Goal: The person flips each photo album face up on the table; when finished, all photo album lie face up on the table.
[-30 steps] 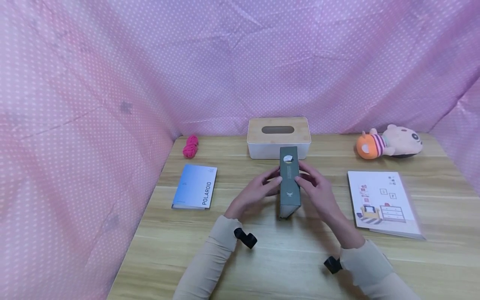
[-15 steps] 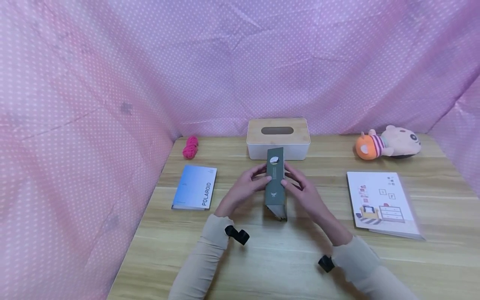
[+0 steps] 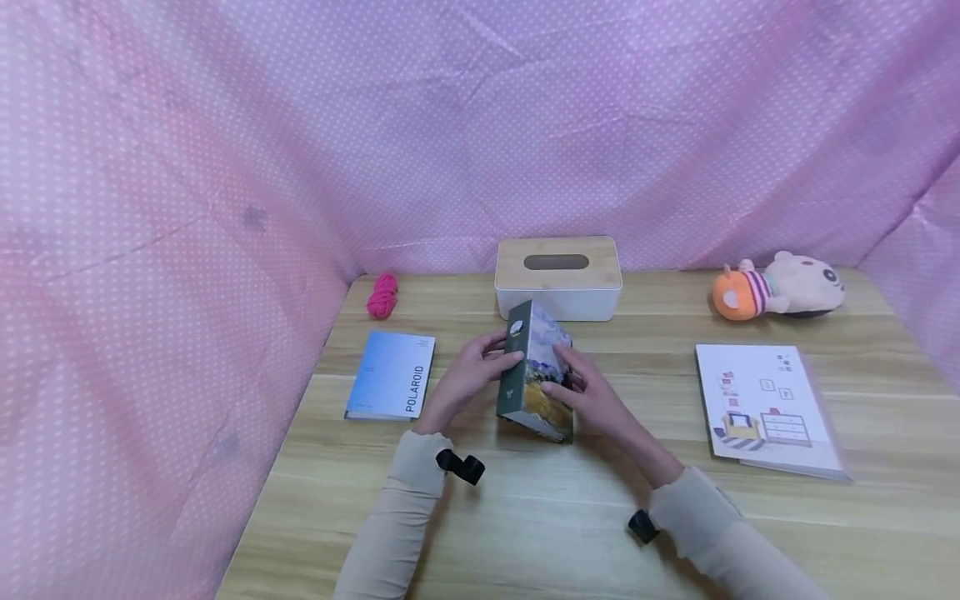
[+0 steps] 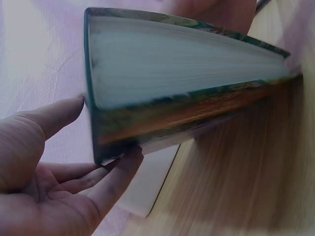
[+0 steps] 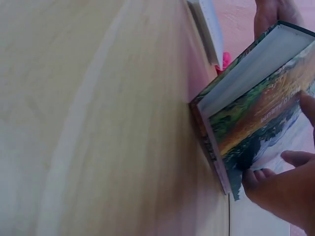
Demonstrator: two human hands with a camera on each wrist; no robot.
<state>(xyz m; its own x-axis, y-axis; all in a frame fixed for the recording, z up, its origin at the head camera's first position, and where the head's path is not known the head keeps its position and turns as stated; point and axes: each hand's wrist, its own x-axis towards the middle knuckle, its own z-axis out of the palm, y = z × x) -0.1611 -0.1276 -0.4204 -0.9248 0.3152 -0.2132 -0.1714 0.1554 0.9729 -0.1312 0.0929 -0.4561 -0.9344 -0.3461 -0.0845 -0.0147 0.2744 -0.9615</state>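
Album tilted between left hand and right hand

Head view: at mid-frame, just in front of the wood-topped box, fore edge down toward the table. On the dark green spine, a pale oval near the top, lettering partly under the left thumb and too small to read, a light emblem near the foot. Pinched at the spine side by the left hand, thumb on the spine, fingers behind. Touched on the painted cover by thumb and bent fingers of the right; whether pinching too, cannot tell. At left of the frame, "POLAROID" in black capitals along the blue book, with smaller print illegible. At right, drawn furniture and tiny unreadable marks on the white book. Upper left of the table, pink yarn; upper right, a toy. Behind, a dotted pink curtain.

Left wrist view: across the upper half, white page edges of the album; at left, thumb against the spine, fingertips on the lower cover.

Right wrist view: at right of the frame, "PHOTO ALBUM" in pale letters, upside down, on the cover, with a fingertip just beside.
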